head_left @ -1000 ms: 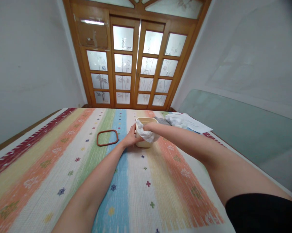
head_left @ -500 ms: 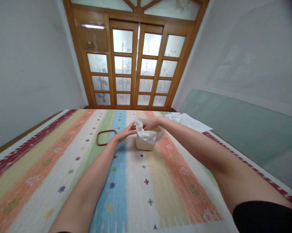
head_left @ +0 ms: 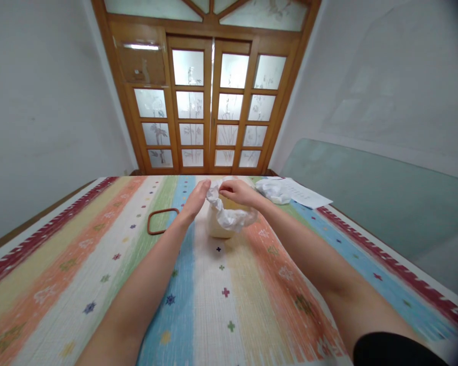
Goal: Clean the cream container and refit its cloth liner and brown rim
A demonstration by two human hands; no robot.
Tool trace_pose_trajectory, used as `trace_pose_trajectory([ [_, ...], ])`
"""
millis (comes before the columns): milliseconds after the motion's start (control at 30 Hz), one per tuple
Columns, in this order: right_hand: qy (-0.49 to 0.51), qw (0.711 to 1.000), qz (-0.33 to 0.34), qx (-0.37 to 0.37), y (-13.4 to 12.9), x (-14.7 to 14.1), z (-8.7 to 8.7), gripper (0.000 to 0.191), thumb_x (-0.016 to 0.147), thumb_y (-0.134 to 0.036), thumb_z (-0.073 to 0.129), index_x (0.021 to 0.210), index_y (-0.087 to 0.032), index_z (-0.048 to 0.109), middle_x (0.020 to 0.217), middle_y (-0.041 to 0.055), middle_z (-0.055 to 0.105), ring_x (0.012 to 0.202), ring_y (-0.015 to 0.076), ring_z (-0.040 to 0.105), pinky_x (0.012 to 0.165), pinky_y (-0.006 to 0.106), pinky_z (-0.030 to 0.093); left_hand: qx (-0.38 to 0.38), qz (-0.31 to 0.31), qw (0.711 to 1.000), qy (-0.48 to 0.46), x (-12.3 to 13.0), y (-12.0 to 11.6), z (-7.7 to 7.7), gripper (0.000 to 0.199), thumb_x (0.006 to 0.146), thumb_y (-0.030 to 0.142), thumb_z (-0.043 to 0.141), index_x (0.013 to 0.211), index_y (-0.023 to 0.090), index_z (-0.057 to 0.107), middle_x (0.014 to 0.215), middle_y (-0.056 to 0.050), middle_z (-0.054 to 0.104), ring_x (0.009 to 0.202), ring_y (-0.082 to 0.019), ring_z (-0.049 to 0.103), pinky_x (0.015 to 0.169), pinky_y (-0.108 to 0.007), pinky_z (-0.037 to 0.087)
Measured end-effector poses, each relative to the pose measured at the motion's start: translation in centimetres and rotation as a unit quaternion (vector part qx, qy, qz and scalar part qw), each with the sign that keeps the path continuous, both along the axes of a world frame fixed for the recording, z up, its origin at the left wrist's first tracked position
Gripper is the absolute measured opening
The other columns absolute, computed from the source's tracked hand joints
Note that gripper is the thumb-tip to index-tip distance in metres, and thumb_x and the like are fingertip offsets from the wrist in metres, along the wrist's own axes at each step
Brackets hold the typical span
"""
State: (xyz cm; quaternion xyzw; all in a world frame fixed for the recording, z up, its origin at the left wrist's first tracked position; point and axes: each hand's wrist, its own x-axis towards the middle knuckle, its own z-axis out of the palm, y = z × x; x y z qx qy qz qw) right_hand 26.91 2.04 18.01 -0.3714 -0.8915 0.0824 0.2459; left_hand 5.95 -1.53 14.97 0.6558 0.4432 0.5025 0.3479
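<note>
A small cream bin stands on the striped cloth in front of me. A crinkled white plastic bag lines it and is folded out over its near rim. At the bin's left side, my left hand is closed on the bag's edge. My right hand reaches over the opening from the right, its fingers pinched on the bag near the far rim. The fingertips of both hands are partly hidden. Left of the bin lies a brown rounded-rectangular ring, partly behind my left wrist.
A striped, patterned cloth covers the surface. At the far right lie another crumpled white plastic bag and a printed sheet of paper. A pale green panel runs along the right wall. Wooden glazed doors are behind.
My left hand has risen and drawn up the bag's left edge. My right hand has come out of the bin to its far rim, and the bag's mouth is spread wider.
</note>
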Motion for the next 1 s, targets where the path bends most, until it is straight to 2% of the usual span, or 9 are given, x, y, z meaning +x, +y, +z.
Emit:
trace_pose_trajectory([
  [133, 0.035, 0.999, 0.012, -0.021, -0.3, -0.3, -1.1, 0.021, 0.096, -0.03, 0.056, 0.09, -0.018, 0.072, 0.08, 0.0011, 0.068, 0.075, 0.0155, 0.057, 0.071, 0.027, 0.037, -0.038, 0.023, 0.999, -0.017, -0.4, 0.2, -0.2, 0.066, 0.093, 0.052, 0.063, 0.15, 0.022, 0.05, 0.124, -0.012, 0.071, 0.104, -0.026, 0.069, 0.092, -0.038, 0.053],
  [333, 0.128, 0.989, -0.072, 0.014, -0.8, -1.6, -1.6, 0.024, 0.099, -0.033, 0.053, 0.086, -0.019, 0.069, 0.082, 0.0032, 0.068, 0.08, 0.0186, 0.059, 0.075, 0.03, 0.041, -0.035, 0.016, 0.999, 0.04, -1.1, -0.7, 0.4, 0.057, 0.084, 0.028, 0.06, 0.14, 0.021, 0.061, 0.121, -0.009, 0.072, 0.092, -0.021, 0.068, 0.079, -0.032, 0.054],
  [400, 0.191, 0.977, -0.094, 0.02, -0.7, -1.7, -2.0, 0.023, 0.097, -0.034, 0.054, 0.087, -0.021, 0.068, 0.091, 0.0048, 0.071, 0.089, 0.0206, 0.062, 0.082, 0.031, 0.045, -0.034, 0.014, 0.999, 0.04, -1.3, -0.8, 0.4, 0.055, 0.079, 0.022, 0.057, 0.133, 0.02, 0.066, 0.116, -0.008, 0.073, 0.089, -0.02, 0.067, 0.075, -0.03, 0.052],
  [500, 0.309, 0.942, -0.13, 0.016, 0.1, -1.1, -2.9, 0.023, 0.094, -0.04, 0.056, 0.09, -0.022, 0.069, 0.1, 0.0057, 0.073, 0.098, 0.0226, 0.065, 0.09, 0.034, 0.049, -0.043, 0.021, 0.998, 0.029, -1.4, -0.7, 0.2, 0.052, 0.077, 0.018, 0.052, 0.126, 0.017, 0.07, 0.108, -0.006, 0.074, 0.081, -0.016, 0.064, 0.069, -0.026, 0.049],
  [600, 0.362, 0.921, -0.141, -0.009, 1.2, -0.2, -3.8, 0.024, 0.09, -0.043, 0.059, 0.091, -0.023, 0.072, 0.101, 0.005, 0.074, 0.101, 0.0238, 0.066, 0.094, 0.038, 0.05, -0.042, 0.021, 0.999, 0.016, -1.5, -0.4, -0.2, 0.05, 0.076, 0.018, 0.05, 0.12, 0.017, 0.073, 0.107, -0.006, 0.075, 0.079, -0.015, 0.063, 0.068, -0.024, 0.047],
  [700, 0.378, 0.914, -0.117, -0.094, 1.9, 0.5, -4.5, 0.025, 0.085, -0.044, 0.063, 0.093, -0.023, 0.073, 0.098, 0.0034, 0.074, 0.095, 0.0223, 0.066, 0.087, 0.035, 0.051, -0.047, 0.017, 0.999, -0.015, -1.7, -0.2, -0.7, 0.048, 0.076, 0.019, 0.049, 0.116, 0.018, 0.075, 0.105, -0.005, 0.076, 0.082, -0.016, 0.064, 0.07, -0.025, 0.047],
  [867, 0.425, 0.864, -0.103, -0.25, 2.5, 1.1, -5.5, 0.034, 0.076, -0.05, 0.069, 0.094, -0.021, 0.073, 0.083, 0.0005, 0.071, 0.073, 0.0167, 0.062, 0.067, 0.027, 0.048, -0.076, 0.011, 0.994, -0.078, -2.4, 0.9, -2.1, 0.046, 0.075, 0.025, 0.052, 0.113, 0.018, 0.077, 0.106, -0.006, 0.077, 0.086, -0.019, 0.067, 0.073, -0.027, 0.049],
  [933, 0.434, 0.853, -0.126, -0.26, 2.8, 1.4, -5.9, 0.035, 0.074, -0.051, 0.068, 0.088, -0.019, 0.073, 0.074, 0.0002, 0.067, 0.065, 0.0147, 0.057, 0.058, 0.025, 0.043, -0.087, 0.017, 0.992, -0.095, -2.7, 1.5, -2.8, 0.045, 0.074, 0.027, 0.055, 0.112, 0.017, 0.078, 0.11, -0.007, 0.078, 0.091, -0.021, 0.069, 0.075, -0.028, 0.051],
  [1000, 0.443, 0.85, -0.154, -0.24, 3.1, 1.7, -6.0, 0.037, 0.073, -0.052, 0.066, 0.084, -0.017, 0.073, 0.069, 0.0002, 0.064, 0.06, 0.0134, 0.052, 0.053, 0.023, 0.038, -0.096, 0.026, 0.988, -0.115, -2.8, 2.1, -3.3, 0.043, 0.074, 0.03, 0.058, 0.11, 0.017, 0.078, 0.113, -0.008, 0.078, 0.095, -0.023, 0.07, 0.077, -0.029, 0.053],
])
